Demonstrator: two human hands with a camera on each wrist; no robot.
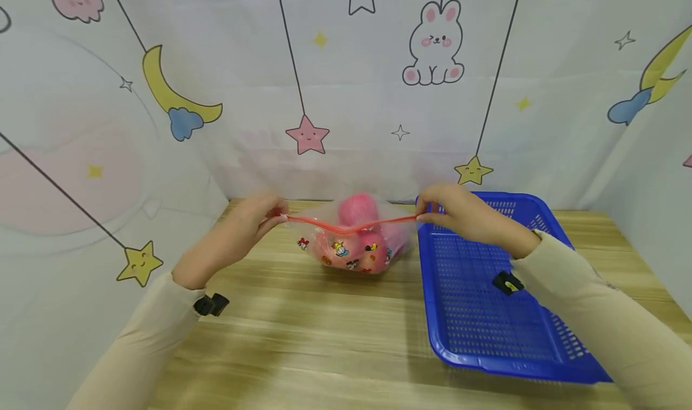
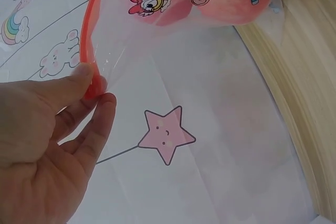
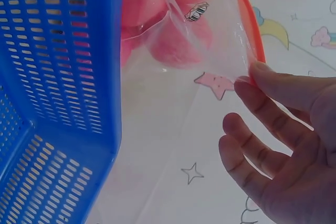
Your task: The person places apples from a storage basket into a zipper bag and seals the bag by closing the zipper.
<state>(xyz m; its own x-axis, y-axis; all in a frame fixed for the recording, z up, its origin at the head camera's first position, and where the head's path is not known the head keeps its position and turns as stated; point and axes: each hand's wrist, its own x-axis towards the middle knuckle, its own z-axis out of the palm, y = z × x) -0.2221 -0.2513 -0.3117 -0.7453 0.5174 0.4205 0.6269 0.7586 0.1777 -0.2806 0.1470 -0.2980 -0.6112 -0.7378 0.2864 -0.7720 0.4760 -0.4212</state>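
A clear zip bag (image 1: 303, 233) with cartoon prints and a red-orange zip strip stands upright on the table. Inside it are several pink, peach-like round things (image 1: 358, 211). My left hand (image 1: 254, 218) pinches the left end of the zip strip between thumb and fingers; the left wrist view shows this pinch (image 2: 63, 119) close up. At the strip's right end, my right hand (image 1: 459, 212) pinches the corner with thumb and forefinger, its other fingers loosely bent in the right wrist view (image 3: 283, 129). The strip sags a little between the two hands.
A blue plastic basket (image 1: 432, 314) with slotted walls stands right of the bag, under my right forearm. The wooden table (image 1: 324, 338) ends at a white cloth backdrop (image 1: 367, 98) printed with stars, moons and rabbits. Small black devices (image 1: 212, 305) sit on both wrists.
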